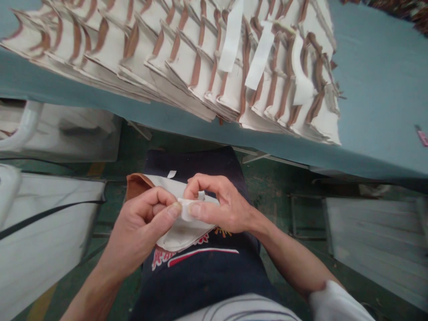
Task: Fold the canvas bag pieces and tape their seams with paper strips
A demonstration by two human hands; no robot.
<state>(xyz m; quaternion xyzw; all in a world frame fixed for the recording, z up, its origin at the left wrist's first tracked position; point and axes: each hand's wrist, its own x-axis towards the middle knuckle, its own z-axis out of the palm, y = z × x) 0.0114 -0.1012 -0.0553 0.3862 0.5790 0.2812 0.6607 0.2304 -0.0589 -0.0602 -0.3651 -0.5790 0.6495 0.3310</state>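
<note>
On my lap, over a dark apron [207, 272], lies a white fabric piece with a brown leather-like underside [174, 232]. My left hand [143, 223] pinches its edge between thumb and forefinger. Close beside it, my right hand [220, 205] is closed with thumb and forefinger around a small white strip [187, 209] at the same edge. Both thumbs almost meet there. A tiny white scrap [171, 174] rests on the dark cloth just beyond the piece. What lies under my curled fingers is hidden.
Ahead, a blue-green table [374, 89] bears rows of stacked white and brown curved pieces [187, 58]. Loose white strips [259, 58] lie on top. White-covered bins [50, 214] stand left, and a pale panel [377, 245] stands right. A pink object [421, 136] sits at the table's right.
</note>
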